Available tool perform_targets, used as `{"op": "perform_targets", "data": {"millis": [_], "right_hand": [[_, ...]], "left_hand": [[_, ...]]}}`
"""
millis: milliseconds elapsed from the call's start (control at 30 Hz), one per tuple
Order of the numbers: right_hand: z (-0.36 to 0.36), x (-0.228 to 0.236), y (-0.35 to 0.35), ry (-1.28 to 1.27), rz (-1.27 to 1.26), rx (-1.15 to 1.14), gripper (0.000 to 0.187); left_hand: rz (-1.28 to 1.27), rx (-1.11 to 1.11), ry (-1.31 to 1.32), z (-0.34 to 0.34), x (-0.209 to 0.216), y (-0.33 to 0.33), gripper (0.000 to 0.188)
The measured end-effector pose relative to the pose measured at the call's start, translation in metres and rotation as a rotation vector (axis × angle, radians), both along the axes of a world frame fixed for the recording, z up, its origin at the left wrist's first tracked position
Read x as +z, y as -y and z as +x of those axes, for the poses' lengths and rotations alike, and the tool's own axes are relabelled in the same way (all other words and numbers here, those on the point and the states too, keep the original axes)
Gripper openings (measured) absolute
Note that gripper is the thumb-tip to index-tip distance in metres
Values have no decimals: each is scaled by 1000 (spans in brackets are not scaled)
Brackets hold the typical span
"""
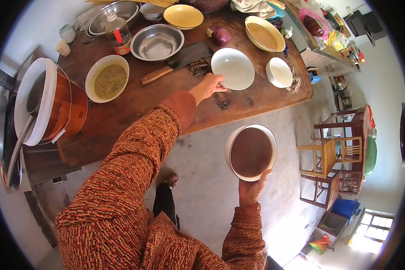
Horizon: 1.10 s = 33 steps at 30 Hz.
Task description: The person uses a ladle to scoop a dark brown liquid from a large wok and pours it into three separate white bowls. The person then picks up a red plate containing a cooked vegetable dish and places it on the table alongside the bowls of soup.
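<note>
In my right hand point(254, 189) is a white bowl point(230, 155) full of reddish-brown liquid point(251, 152), held level from below, out past the table's front edge. My left hand point(208, 87) reaches over the table, thumb and fingers pinching the near-left rim of an empty white bowl point(233, 68). Whether that bowl touches the tabletop I cannot tell. To the left of this hand lies a cleaver with a wooden handle point(157, 74), beside a small heap of dark, shrivelled pieces point(200, 66). A smaller white bowl point(280, 72) stands on the right.
The wooden table point(135, 118) also carries a bowl of greenish soup point(107, 80), a steel basin point(156, 41), a red onion point(219, 35), an oil bottle point(117, 35) and a cream enamel basin point(265, 36). An orange bucket point(67, 105) stands left; wooden chairs point(326, 157) stand right.
</note>
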State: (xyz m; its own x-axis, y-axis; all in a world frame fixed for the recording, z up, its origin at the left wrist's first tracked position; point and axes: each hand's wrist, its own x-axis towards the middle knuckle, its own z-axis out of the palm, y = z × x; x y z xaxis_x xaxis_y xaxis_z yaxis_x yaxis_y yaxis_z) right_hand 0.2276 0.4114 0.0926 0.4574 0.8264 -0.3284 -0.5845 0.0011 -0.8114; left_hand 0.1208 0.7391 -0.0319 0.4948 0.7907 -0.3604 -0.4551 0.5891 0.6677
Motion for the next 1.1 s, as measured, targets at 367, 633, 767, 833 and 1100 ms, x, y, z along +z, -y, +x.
{"op": "perform_targets", "data": {"millis": [367, 633, 767, 833, 1100], "right_hand": [[16, -2, -38, -25, 55, 67, 78], [4, -28, -86, -46, 97, 150, 77], [-2, -55, -115, -51, 116, 148, 76], [-2, -67, -132, -74, 133, 130, 74], [-6, -98, -190, -126, 101, 98, 71]], "left_hand": [[-5, -2, -29, -113, 38, 81, 44], [-56, 123, -246, -239, 58, 158, 43], [-123, 152, -262, -274, 51, 184, 44], [-142, 175, -226, -280, 48, 189, 44], [-143, 176, -167, -292, 39, 206, 46]]}}
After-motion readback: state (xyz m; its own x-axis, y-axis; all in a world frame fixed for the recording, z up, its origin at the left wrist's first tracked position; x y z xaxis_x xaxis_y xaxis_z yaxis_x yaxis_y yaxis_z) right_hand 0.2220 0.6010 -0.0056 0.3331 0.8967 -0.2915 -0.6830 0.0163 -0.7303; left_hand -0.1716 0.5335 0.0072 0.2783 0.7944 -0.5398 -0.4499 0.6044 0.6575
